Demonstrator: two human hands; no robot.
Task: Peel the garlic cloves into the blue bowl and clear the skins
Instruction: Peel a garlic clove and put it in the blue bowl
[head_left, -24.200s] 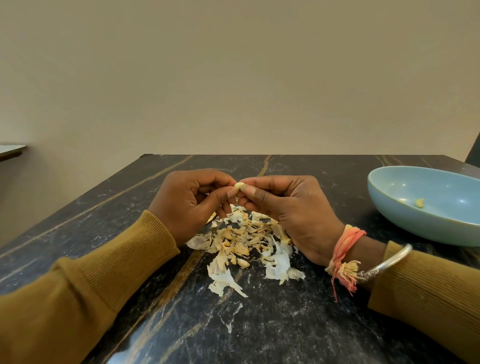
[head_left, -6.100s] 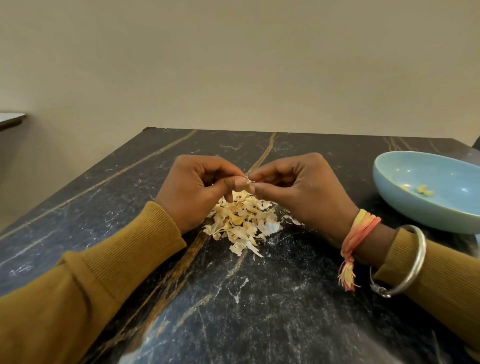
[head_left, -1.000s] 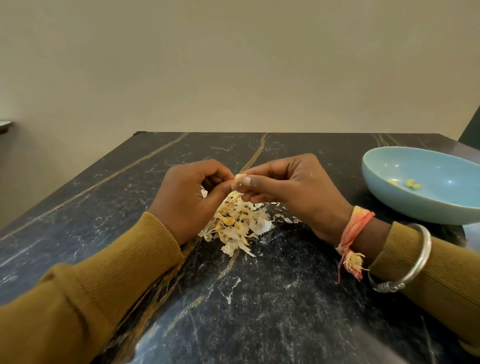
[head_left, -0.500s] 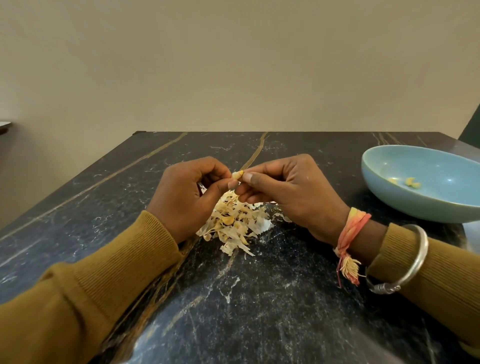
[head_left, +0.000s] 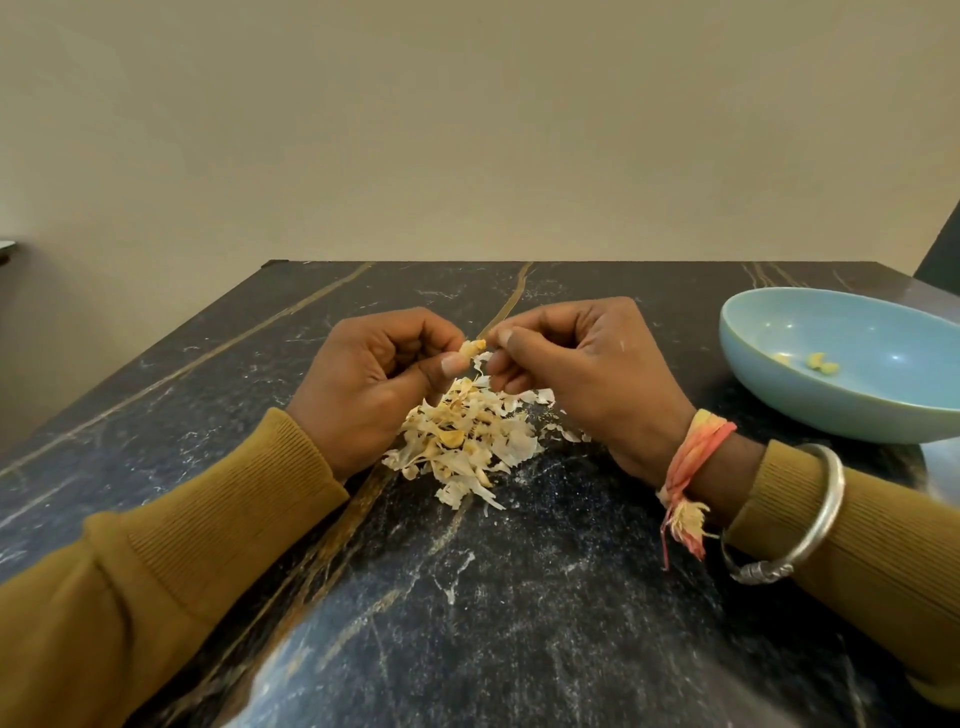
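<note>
Pale garlic clove (head_left: 475, 347) held above skin pile (head_left: 467, 441), pinched from both sides. Left hand (head_left: 374, 384) grips clove, thumb pressed on. Right hand (head_left: 576, 374) pinches its far tip, likely loose skin. Best: anchor left, strip right in short pulls, scraps dropping onto pile. Blue bowl (head_left: 841, 410) well right on worktop (head_left: 519, 597); bare clove goes there.

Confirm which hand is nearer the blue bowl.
Right. The right hand pinches the garlic clove left of the blue bowl, not touching it; the left hand grips the same clove from the far side, farther off.
</note>
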